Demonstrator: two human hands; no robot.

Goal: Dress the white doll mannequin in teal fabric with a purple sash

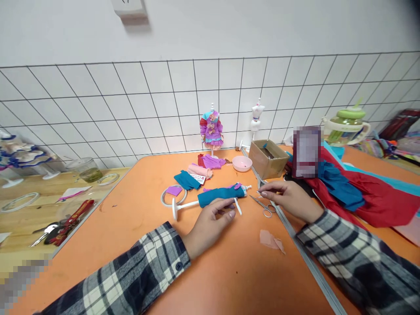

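Observation:
A small white mannequin stand wrapped in teal cloth (219, 195) lies on its side on the orange table (138, 227). My left hand (210, 223) rests just in front of it, fingers curled, fingertips close to the cloth and a white strip. My right hand (288, 197) lies to the right, fingers pinched together near the mannequin's neck end; whatever they hold is too small to make out. Small scissors (264, 206) lie on the table under that hand.
Behind are teal, pink and purple cloth pieces (197, 175), a dressed doll mannequin (211, 129), a bare white mannequin (257, 114), a pink bowl (242, 163), a cardboard box (267, 157), red and blue fabric (361, 192) and a green-lidded jug (346, 127). A pink scrap (271, 240) lies nearby.

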